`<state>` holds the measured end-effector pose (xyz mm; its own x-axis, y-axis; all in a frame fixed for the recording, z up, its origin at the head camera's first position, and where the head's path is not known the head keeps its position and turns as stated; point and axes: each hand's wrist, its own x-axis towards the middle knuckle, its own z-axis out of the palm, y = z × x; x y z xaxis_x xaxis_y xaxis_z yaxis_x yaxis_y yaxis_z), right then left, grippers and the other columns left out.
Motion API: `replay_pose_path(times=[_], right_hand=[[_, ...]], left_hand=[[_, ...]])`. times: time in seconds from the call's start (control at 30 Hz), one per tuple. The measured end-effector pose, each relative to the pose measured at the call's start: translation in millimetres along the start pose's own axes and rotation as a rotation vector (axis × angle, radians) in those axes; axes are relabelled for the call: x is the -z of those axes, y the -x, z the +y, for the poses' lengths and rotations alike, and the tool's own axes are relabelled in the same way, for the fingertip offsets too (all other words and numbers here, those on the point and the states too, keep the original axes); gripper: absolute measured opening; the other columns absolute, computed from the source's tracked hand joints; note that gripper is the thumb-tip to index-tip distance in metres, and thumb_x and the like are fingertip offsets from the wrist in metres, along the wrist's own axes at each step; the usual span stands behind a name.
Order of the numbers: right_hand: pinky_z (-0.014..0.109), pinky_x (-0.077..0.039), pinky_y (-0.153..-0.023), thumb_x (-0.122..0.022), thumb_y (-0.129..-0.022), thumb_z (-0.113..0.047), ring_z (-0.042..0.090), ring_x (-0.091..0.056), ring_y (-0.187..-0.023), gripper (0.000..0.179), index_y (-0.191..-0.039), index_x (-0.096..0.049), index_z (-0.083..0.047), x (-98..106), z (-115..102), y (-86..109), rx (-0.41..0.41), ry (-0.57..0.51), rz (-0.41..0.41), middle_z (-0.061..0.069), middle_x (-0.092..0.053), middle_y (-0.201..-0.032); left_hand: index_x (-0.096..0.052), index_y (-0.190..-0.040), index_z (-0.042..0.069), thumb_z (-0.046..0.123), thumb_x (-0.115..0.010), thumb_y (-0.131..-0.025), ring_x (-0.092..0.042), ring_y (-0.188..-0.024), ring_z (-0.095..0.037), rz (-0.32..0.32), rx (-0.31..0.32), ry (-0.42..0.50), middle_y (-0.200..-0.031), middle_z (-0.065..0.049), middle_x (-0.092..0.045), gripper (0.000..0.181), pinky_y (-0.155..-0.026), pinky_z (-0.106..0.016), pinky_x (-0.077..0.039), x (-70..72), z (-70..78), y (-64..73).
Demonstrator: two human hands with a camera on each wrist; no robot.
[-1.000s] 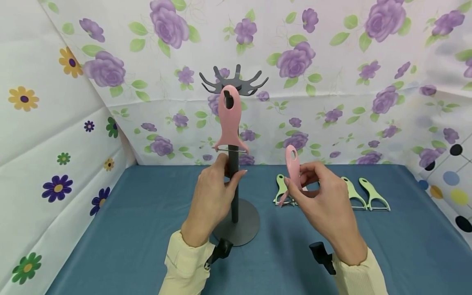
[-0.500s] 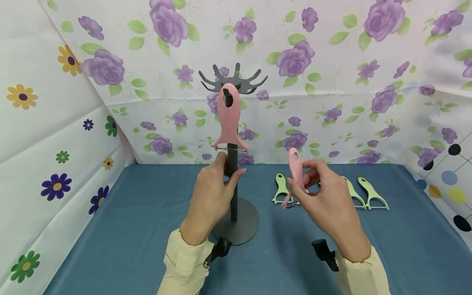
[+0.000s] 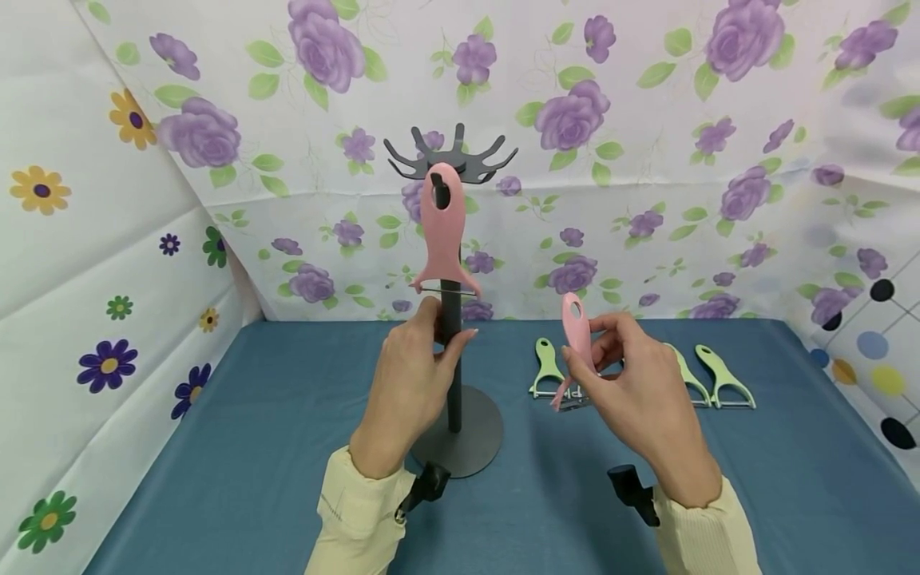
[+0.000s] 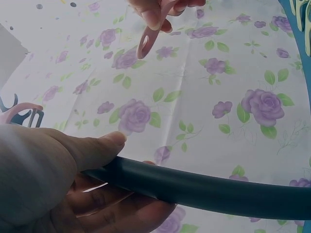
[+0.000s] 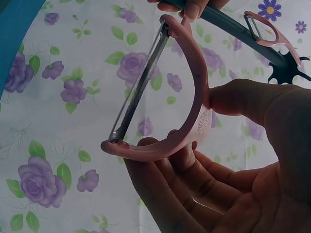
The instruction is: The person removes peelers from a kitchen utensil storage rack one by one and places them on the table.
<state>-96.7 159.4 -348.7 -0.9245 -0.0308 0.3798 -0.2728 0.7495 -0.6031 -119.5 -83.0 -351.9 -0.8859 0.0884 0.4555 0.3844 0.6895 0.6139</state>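
Note:
My left hand [image 3: 406,371] grips the dark post of a hook stand [image 3: 454,407], thumb on one side and fingers behind; the left wrist view shows the post [image 4: 209,191] lying in the fingers. From a front hook of the stand hangs a pink peeler [image 3: 442,231], blade end down. To the right, my right hand [image 3: 640,383] pinches a second pink peeler [image 3: 576,331] by its body, its holed handle end up. Close up in the right wrist view, this peeler [image 5: 194,97] has its metal blade facing away from the thumb and fingers.
Several green peelers lie on the blue cloth table [image 3: 287,479] behind my right hand, one at the left [image 3: 547,363] and one at the far right [image 3: 722,375], some partly hidden. The stand's round base [image 3: 470,451] rests on the cloth. A flowered sheet [image 3: 647,120] rises behind.
My right hand has lowered the held peeler slightly and shifted it a little to the right, its blade end turning more into view. The left hand keeps its grip on the post.

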Motion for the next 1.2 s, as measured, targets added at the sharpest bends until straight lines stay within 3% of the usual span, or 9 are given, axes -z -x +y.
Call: replay_pose_path(times=[0.43, 0.7, 0.9, 1.2], right_hand=[[0.024, -0.054, -0.06, -0.073, -0.096, -0.032, 0.014, -0.061, -0.075, 0.037, -0.121, -0.06, -0.009, 2.6, 2.0, -1.3, -0.024, 0.023, -0.019, 0.002, -0.065, -0.086], [0.028, -0.048, -0.058, -0.071, -0.096, -0.039, 0.014, -0.063, -0.075, 0.04, -0.12, -0.059, -0.009, 4.8, 2.9, -1.6, -0.05, 0.046, -0.071, 0.001, -0.064, -0.084], [0.029, -0.048, -0.06, -0.07, -0.096, -0.047, 0.013, -0.066, -0.078, 0.047, -0.12, -0.059, -0.008, 5.8, 3.5, -2.1, -0.068, 0.047, -0.105, 0.001, -0.065, -0.083], [0.03, -0.051, -0.06, -0.071, -0.096, -0.043, 0.014, -0.065, -0.075, 0.045, -0.121, -0.058, -0.008, 3.7, 5.5, -2.7, -0.092, 0.05, -0.14, 0.002, -0.065, -0.084]], left_hand=[[-0.058, -0.109, 0.004, 0.024, -0.07, -0.099, -0.07, -0.072, -0.019, 0.0, 0.0, 0.003, -0.086, -0.008, -0.069, 0.025, -0.063, -0.034, -0.06, 0.3, 0.3, 0.5], [-0.058, -0.108, 0.004, 0.024, -0.07, -0.099, -0.07, -0.072, -0.02, 0.001, 0.002, 0.003, -0.086, -0.008, -0.069, 0.025, -0.064, -0.034, -0.06, 0.5, -0.5, 0.6], [-0.058, -0.108, 0.004, 0.023, -0.07, -0.099, -0.071, -0.074, -0.021, 0.001, 0.001, 0.007, -0.086, -0.009, -0.069, 0.024, -0.066, -0.035, -0.061, 0.5, -0.3, 0.7], [-0.058, -0.108, 0.005, 0.024, -0.07, -0.099, -0.071, -0.074, -0.02, -0.003, 0.004, 0.007, -0.087, -0.008, -0.069, 0.024, -0.066, -0.035, -0.061, 0.1, 0.3, 0.6]])
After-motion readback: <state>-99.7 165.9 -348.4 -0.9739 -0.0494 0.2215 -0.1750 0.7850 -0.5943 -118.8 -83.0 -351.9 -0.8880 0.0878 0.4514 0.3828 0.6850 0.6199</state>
